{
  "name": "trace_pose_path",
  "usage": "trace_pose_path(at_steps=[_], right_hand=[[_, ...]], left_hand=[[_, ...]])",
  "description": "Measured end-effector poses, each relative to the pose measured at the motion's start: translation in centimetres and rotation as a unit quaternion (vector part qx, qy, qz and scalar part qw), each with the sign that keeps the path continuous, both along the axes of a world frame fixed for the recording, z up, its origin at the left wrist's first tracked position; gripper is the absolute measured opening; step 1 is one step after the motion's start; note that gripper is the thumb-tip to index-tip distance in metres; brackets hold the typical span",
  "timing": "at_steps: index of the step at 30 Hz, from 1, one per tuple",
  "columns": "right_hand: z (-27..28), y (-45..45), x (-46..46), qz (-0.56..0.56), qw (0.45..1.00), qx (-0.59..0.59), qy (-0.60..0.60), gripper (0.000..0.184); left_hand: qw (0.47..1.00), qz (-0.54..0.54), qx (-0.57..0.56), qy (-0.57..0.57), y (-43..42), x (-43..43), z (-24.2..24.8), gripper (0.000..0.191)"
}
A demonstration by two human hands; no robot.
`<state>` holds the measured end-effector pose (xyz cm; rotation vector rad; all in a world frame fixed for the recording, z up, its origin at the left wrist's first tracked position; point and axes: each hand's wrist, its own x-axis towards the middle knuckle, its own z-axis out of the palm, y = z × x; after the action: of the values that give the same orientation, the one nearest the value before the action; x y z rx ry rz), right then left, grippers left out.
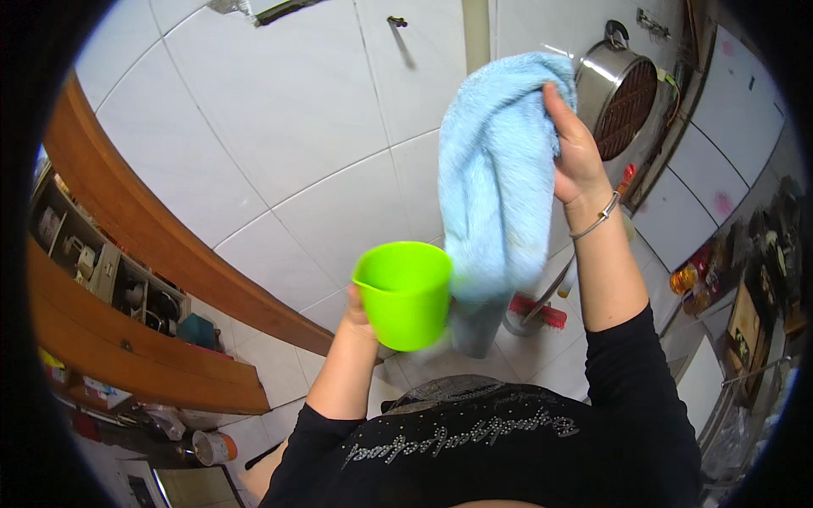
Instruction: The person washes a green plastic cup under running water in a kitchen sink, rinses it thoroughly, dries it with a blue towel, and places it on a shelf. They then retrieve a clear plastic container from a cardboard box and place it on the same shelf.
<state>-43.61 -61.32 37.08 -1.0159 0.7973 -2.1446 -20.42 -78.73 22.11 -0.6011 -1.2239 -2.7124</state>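
A bright green plastic cup (406, 305) with a small spout is in my left hand (359, 311), which grips its far side and is mostly hidden behind it. Raised higher on the right, my right hand (578, 152) holds a light blue fluffy cloth (502, 159), thumb over its upper fold. The cloth hangs down beside the cup. Its lower end looks darker and is slightly blurred.
Ahead is a white tiled wall (286, 127) with a hook (397, 22) and a hanging steel pot (613, 95). A red-headed brush (537, 311) is low behind the cloth. A wooden door frame (159, 209) stands left; bottles (686, 279) are at right.
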Motion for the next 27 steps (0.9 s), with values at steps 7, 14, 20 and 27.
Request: trace_pose_path(at_steps=[7,14,20,27], right_hand=[[-6.3,5.3,-0.3,-0.169,0.801,0.407,0.406,0.062],[-5.7,3.8,9.9,-0.332,0.755,0.183,0.536,0.038],[-4.4,1.2,10.2,-0.275,0.845,0.132,0.439,0.034],[-0.3,-3.0,9.7,-0.337,0.687,0.211,0.607,0.015]], left_hand=[[0.991,-0.01,0.133,-0.019,0.5,0.6,6.7,0.096],[0.988,-0.018,0.115,-0.1,2.2,-0.2,7.7,0.103],[0.98,0.152,0.051,-0.116,0.0,1.5,7.3,0.096],[0.993,0.084,-0.071,-0.043,0.8,4.6,7.9,0.105]])
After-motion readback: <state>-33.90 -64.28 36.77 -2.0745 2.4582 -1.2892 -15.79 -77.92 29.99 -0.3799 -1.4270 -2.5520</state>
